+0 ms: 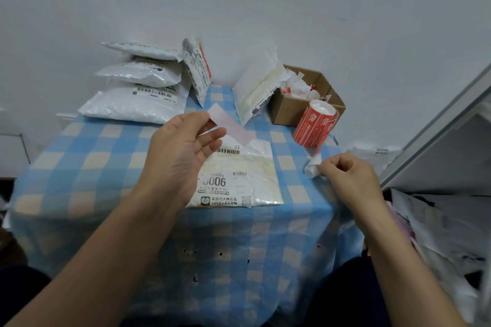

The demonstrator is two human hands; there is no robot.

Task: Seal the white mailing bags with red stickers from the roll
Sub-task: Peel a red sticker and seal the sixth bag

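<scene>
A white mailing bag (247,175) with barcodes lies flat in the middle of the checked table. My left hand (183,146) hovers over its left part and pinches one end of a pale pink sticker strip (231,125) that slants down to the bag's top edge. At the table's right edge my right hand (350,175) pinches a crumpled white scrap of backing paper (313,167). The red sticker roll (316,125) stands tilted just behind that scrap, its loose tail hanging toward it.
Stacked white mailing bags (138,90) fill the table's back left, with one leaning bag (199,71) and another (255,90) at the back middle. A cardboard box (289,111) of paper scraps sits at the back right. A grey shelf edge (435,135) rises on the right.
</scene>
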